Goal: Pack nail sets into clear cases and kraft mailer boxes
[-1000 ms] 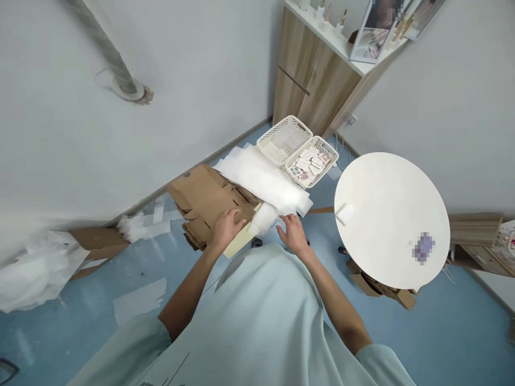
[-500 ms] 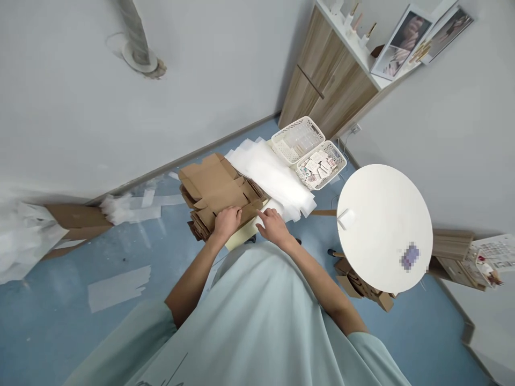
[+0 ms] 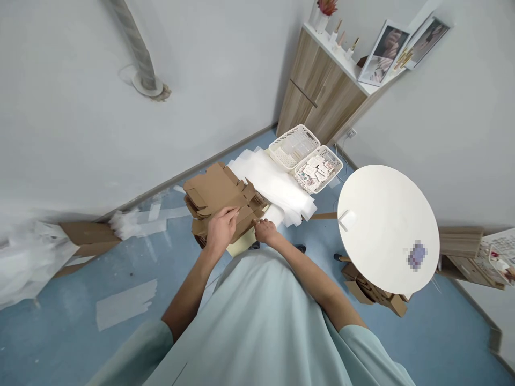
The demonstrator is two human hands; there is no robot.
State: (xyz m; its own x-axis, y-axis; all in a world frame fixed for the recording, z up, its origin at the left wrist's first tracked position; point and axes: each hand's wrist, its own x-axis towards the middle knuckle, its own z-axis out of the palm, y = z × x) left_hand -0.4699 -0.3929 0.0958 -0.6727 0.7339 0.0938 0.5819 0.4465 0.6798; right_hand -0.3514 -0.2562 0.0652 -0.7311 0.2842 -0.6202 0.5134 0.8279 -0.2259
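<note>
A flat, partly folded brown cardboard box [image 3: 219, 187] lies on top of a stack of similar cardboard in front of me. My left hand [image 3: 221, 229] rests on its near side, fingers stretched forward over the cardboard. At the near right corner, my right hand [image 3: 265, 231] has its fingers curled in and closed on the box's edge. Small flaps stand up along the right side of the box. White foam sheets [image 3: 273, 179] lie in a pile just beyond it, and a pale yellow surface [image 3: 242, 244] shows beneath.
Two white plastic baskets [image 3: 319, 170] stand behind the foam, one holding small printed cards. A round white table [image 3: 386, 214] is on the right, with folded cardboard [image 3: 374, 295] under it. A wooden cabinet [image 3: 322, 86] stands at the back. Plastic wrapping [image 3: 36, 257] lies left.
My left hand has drawn slightly back and left, its fingers straighter. The right hand has moved left onto the box's corner and its fingers have curled in. Flaps on the right side now stand up.
</note>
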